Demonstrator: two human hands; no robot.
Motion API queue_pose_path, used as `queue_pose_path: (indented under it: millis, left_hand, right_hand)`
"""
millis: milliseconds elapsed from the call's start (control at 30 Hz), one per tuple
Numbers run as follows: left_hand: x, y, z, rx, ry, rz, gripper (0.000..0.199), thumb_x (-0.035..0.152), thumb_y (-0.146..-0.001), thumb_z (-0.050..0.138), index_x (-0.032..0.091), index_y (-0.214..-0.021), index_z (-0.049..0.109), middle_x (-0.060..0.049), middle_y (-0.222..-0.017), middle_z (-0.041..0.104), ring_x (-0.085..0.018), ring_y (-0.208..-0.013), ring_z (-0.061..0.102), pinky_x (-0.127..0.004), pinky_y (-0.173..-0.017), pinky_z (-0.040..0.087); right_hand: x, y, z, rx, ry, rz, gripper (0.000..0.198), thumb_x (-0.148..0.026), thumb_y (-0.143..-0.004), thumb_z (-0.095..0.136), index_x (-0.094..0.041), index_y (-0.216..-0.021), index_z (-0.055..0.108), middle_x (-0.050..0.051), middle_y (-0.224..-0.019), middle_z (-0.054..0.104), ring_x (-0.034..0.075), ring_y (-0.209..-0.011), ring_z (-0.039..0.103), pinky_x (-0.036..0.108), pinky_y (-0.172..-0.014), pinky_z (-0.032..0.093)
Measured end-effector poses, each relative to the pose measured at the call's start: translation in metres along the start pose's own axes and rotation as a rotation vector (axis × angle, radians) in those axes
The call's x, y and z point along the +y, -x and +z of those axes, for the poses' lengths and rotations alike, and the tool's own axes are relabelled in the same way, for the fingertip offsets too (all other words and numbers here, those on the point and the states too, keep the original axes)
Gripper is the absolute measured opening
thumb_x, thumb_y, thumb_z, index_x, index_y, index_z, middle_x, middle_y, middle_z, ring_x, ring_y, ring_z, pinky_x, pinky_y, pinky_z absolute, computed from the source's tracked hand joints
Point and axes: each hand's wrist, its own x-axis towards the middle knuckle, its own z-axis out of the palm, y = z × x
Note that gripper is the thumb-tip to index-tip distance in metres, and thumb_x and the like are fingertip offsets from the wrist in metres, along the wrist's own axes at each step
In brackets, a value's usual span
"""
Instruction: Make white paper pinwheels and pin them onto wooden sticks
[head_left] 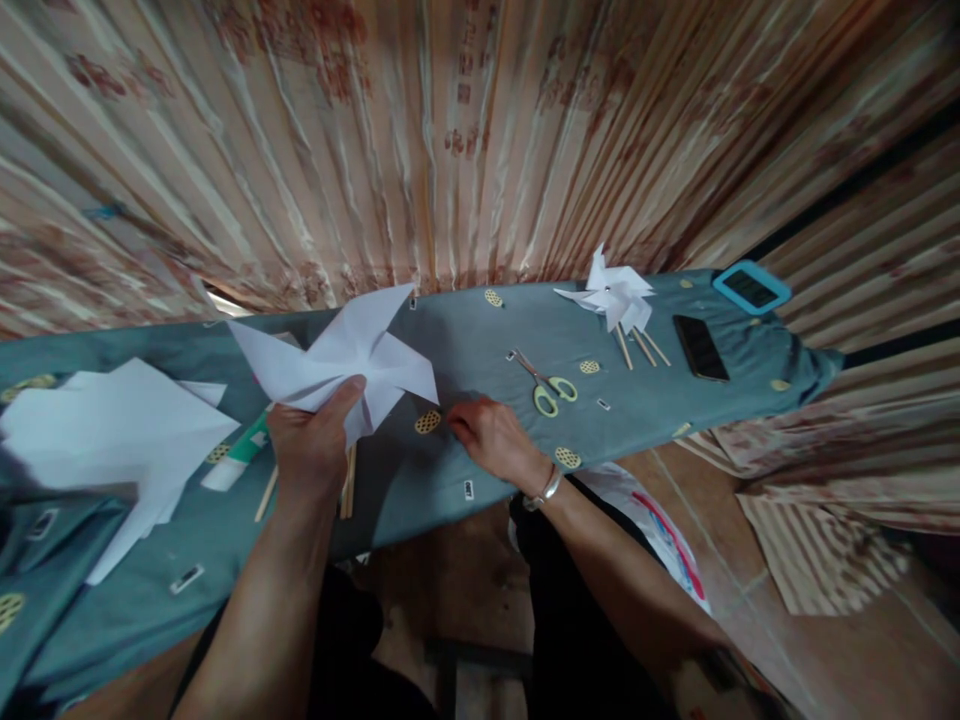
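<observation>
A white paper pinwheel (pixel 390 355) with folded blades is held up over the cloth by my left hand (pixel 311 440), the thumb pressed near its centre. To its right, my right hand (pixel 499 440) is low over the cloth beside a yellow printed spot, its fingers curled together. Whatever those fingers hold, if anything, is hidden. Wooden sticks (pixel 349 485) lie beside my left wrist. Partly behind that hand rests a green and white tube (pixel 240 455). Scissors with green handles (pixel 551 392) lie partly open to the right of my right hand.
A stack of white paper sheets (pixel 135 420) covers the table's left end. Finished-looking pinwheels on sticks (pixel 613 292) lie at the back right, near a black phone (pixel 700 347) and a blue-framed device (pixel 752 288). The grey-green tablecloth (pixel 465 330) runs along a patterned curtain (pixel 375 150).
</observation>
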Motion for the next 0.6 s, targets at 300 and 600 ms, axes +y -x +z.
queue_pose_path:
  millis: [300,600]
  left_hand:
    - [-0.009,0.002,-0.002,-0.01,-0.104,-0.023,0.027,0.033,-0.063,0.083,0.022,-0.087,0.076,-0.002,-0.096,0.078,-0.026,-0.098,0.071,-0.041,-0.094,0.059]
    - [-0.015,0.004,0.001,-0.039,-0.13,0.002,0.025,0.03,-0.061,0.083,0.021,-0.082,0.075,-0.001,-0.086,0.077,-0.024,-0.092,0.072,-0.039,-0.091,0.058]
  right_hand:
    - [0.001,0.007,0.004,-0.013,0.053,-0.034,0.029,-0.017,-0.098,0.041,-0.016,-0.102,0.069,0.01,-0.091,0.073,0.022,-0.088,0.065,0.03,-0.075,0.043]
    - [0.003,0.012,-0.002,-0.063,0.006,-0.024,0.025,-0.013,-0.091,0.047,-0.016,-0.099,0.071,0.011,-0.092,0.075,0.023,-0.089,0.066,0.031,-0.076,0.044]
